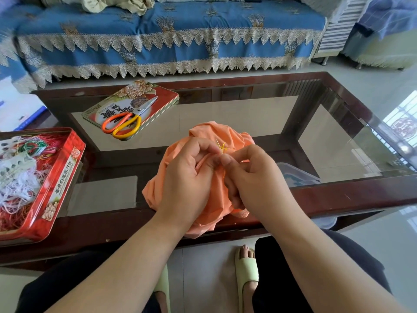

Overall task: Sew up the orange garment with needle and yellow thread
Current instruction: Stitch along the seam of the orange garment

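Garment: the orange garment (209,141) lies bunched on the near edge of the glass tabletop (237,114), partly draped over the dark wooden rim toward the person.
Left hand: the left hand (187,177) grips a fold of the cloth, fingers curled, thumb pressed against the fabric near the stitch.
Right hand: the right hand (255,177) has thumb and forefinger pressed together in a pinch at the stitch; the other fingers (234,195) are curled into the cloth. The needle itself is too small to make out.
Thread: short loops of yellow thread (222,146) stand up from the garment just above the two thumbs.
Scissors: orange-and-yellow-handled scissors (126,122) lie on a flat tin lid (155,93), well apart from the garment, at the back left.
Thread tin: a red tin (61,175) of tangled threads sits at the left edge.
Background: a sofa with a blue cover (171,37) faces the tabletop.
Below: feet in pale green slippers (247,269) rest on the floor.
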